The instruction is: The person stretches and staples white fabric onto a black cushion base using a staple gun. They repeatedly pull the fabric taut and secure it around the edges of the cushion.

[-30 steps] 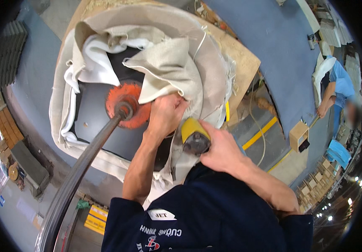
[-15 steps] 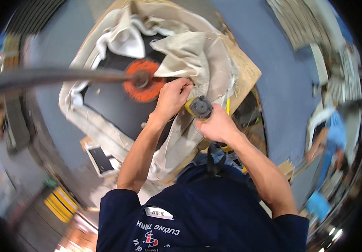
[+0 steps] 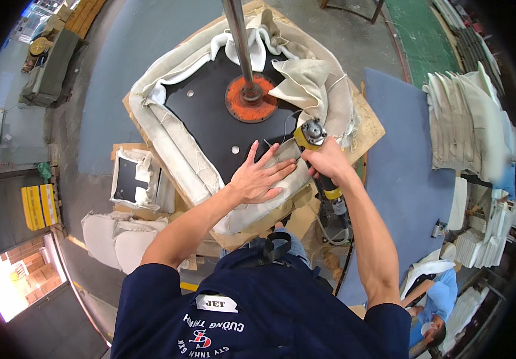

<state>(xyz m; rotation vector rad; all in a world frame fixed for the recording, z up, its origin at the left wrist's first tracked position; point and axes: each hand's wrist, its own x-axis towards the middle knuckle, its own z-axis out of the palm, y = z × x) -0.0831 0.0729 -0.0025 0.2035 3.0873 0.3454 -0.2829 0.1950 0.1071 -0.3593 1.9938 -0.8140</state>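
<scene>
My left hand (image 3: 258, 176) lies flat with its fingers spread, over the cream fabric edge (image 3: 195, 170) and the rim of a black panel (image 3: 207, 113). In my right hand (image 3: 331, 161) is a yellow-and-black air staple gun (image 3: 310, 136), its rounded grey head uppermost. The tool is over the fabric border at the panel's near right corner; its tip is hidden. Cream fabric wraps the panel's edges, and a loose flap (image 3: 306, 84) stands up at the right. An orange round plate (image 3: 238, 106) on a metal pole (image 3: 237, 36) rests on the panel.
A wooden board (image 3: 368, 122) sits beneath the padded piece. At left are a smaller fabric-edged black panel (image 3: 131, 179) and pale padded pieces (image 3: 123, 239). Stacked fabric covers (image 3: 464, 119) stand at right beyond a blue-grey surface (image 3: 398, 167). A person in light blue (image 3: 440, 296) works at lower right.
The view has turned and sharpened. My left hand has gone from pinched fingers at the loose flap to spread flat on the near edge. The staple gun stays in my right hand.
</scene>
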